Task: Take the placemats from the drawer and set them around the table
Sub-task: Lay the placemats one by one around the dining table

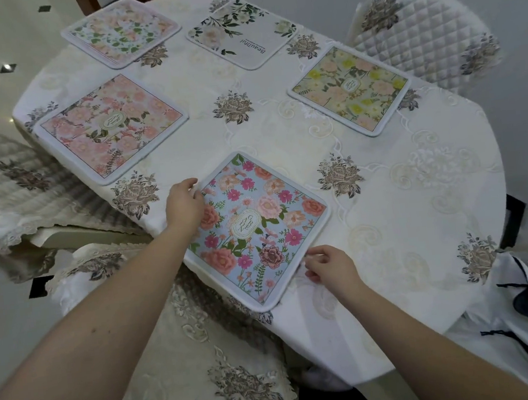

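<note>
— So, left to right: what's on the table (387, 206)?

— Big pink placemat (111, 126) at nine o'clock, a paler pink one (121, 32) at eleven. The left hand (183, 205) has its fingers curled onto the left edge of the blue placemat (256, 230) at six o'clock, lying flat.

— And the right?

— Right hand (330, 266) pinches that mat's near right edge. Beyond, a white leafy placemat (242, 34) at twelve, and a yellow-flowered one (350, 89) at two o'clock.
</note>
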Demonstrator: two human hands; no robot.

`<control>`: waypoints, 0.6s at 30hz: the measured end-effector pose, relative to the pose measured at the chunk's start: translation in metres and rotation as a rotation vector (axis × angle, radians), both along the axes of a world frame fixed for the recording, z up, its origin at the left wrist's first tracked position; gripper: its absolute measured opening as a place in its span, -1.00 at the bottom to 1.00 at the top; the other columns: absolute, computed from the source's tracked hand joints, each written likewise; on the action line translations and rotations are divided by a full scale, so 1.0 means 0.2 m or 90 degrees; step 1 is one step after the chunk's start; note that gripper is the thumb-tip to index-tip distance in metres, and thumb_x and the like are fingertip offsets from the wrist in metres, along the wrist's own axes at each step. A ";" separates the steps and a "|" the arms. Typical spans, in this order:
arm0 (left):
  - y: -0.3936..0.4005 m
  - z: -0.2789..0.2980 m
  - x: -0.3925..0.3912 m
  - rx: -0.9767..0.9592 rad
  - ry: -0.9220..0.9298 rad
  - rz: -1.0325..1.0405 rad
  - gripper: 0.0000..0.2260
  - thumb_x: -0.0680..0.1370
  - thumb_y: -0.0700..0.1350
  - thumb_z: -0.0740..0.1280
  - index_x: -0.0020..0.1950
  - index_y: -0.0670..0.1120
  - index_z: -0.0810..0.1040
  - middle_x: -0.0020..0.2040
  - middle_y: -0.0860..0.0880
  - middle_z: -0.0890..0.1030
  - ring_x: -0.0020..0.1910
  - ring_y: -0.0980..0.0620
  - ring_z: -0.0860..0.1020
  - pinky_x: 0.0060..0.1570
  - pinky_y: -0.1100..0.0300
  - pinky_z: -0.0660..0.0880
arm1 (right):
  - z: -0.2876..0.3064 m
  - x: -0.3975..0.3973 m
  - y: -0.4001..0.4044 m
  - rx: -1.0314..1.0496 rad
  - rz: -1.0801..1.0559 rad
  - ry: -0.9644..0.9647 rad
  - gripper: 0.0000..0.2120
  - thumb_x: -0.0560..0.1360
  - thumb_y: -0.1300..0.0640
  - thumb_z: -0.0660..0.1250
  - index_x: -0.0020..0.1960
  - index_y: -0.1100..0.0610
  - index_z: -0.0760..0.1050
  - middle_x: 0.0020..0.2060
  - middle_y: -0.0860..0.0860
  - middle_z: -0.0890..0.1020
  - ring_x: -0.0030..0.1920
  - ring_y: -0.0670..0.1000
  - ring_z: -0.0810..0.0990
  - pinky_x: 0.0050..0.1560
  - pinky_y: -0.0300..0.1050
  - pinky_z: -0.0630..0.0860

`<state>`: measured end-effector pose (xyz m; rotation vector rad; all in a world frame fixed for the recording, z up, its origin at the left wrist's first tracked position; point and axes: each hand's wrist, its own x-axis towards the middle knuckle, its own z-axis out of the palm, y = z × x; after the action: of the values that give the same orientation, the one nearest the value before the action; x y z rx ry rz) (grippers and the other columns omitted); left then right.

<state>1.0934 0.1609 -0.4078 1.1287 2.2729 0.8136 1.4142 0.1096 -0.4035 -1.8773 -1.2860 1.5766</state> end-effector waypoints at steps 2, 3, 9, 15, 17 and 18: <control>-0.03 0.00 0.05 0.002 0.081 -0.004 -0.63 0.62 -0.14 0.23 0.42 -0.15 0.46 0.39 -0.19 0.45 0.33 -0.19 0.44 0.31 -0.09 0.40 | 0.01 0.02 -0.02 0.014 0.022 -0.014 -0.85 0.55 0.29 0.31 0.10 0.22 0.57 -0.14 0.16 0.66 -0.29 -0.01 0.65 -0.29 -0.29 0.58; -0.05 0.00 0.09 0.010 0.133 -0.005 -0.62 0.60 -0.16 0.24 0.43 -0.16 0.45 0.41 -0.20 0.42 0.38 -0.19 0.39 0.37 -0.10 0.33 | 0.02 0.04 -0.02 0.026 0.032 -0.025 -0.85 0.55 0.28 0.30 0.10 0.21 0.57 -0.16 0.14 0.67 -0.29 -0.01 0.66 -0.28 -0.30 0.58; -0.25 0.01 0.39 -0.003 0.132 -0.114 -0.58 0.60 -0.15 0.20 0.47 -0.14 0.38 0.49 -0.12 0.37 0.48 -0.11 0.27 0.51 -0.11 0.14 | 0.03 0.04 -0.01 0.147 0.143 -0.103 -0.84 0.59 0.19 0.26 0.10 0.06 0.58 -0.17 -0.06 0.66 -0.19 -0.12 0.66 -0.09 -0.18 0.58; -0.46 -0.08 0.78 -0.068 0.181 -0.183 -0.52 0.61 -0.08 0.15 0.54 -0.08 0.28 0.56 -0.05 0.27 0.55 -0.02 0.16 0.56 0.01 -0.06 | -0.06 -0.07 0.09 0.406 0.406 -0.196 -0.70 0.63 0.11 0.15 0.25 0.16 0.55 0.12 0.06 0.61 0.15 0.09 0.54 0.21 -0.03 0.44; -0.49 -0.10 0.87 -0.104 0.180 -0.173 -0.49 0.61 -0.02 0.06 0.57 -0.10 0.23 0.58 -0.06 0.22 0.57 -0.02 0.11 0.55 0.04 -0.12 | -0.09 -0.10 0.13 0.462 0.507 -0.246 -0.52 0.59 0.03 -0.02 0.37 0.15 0.48 0.29 0.08 0.55 0.33 0.13 0.48 0.37 0.04 0.36; -0.50 -0.12 0.90 -0.123 0.182 -0.162 -0.46 0.61 0.01 -0.01 0.58 -0.11 0.20 0.59 -0.06 0.19 0.58 -0.02 0.10 0.55 0.05 -0.12 | -0.11 -0.11 0.14 0.463 0.567 -0.262 -0.41 0.56 -0.02 -0.12 0.45 0.15 0.39 0.40 0.08 0.47 0.44 0.12 0.37 0.46 0.06 0.26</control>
<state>1.2739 0.0614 -0.4322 1.4781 2.3035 0.3436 1.3926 0.1379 -0.4255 -1.2126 -2.6667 0.7622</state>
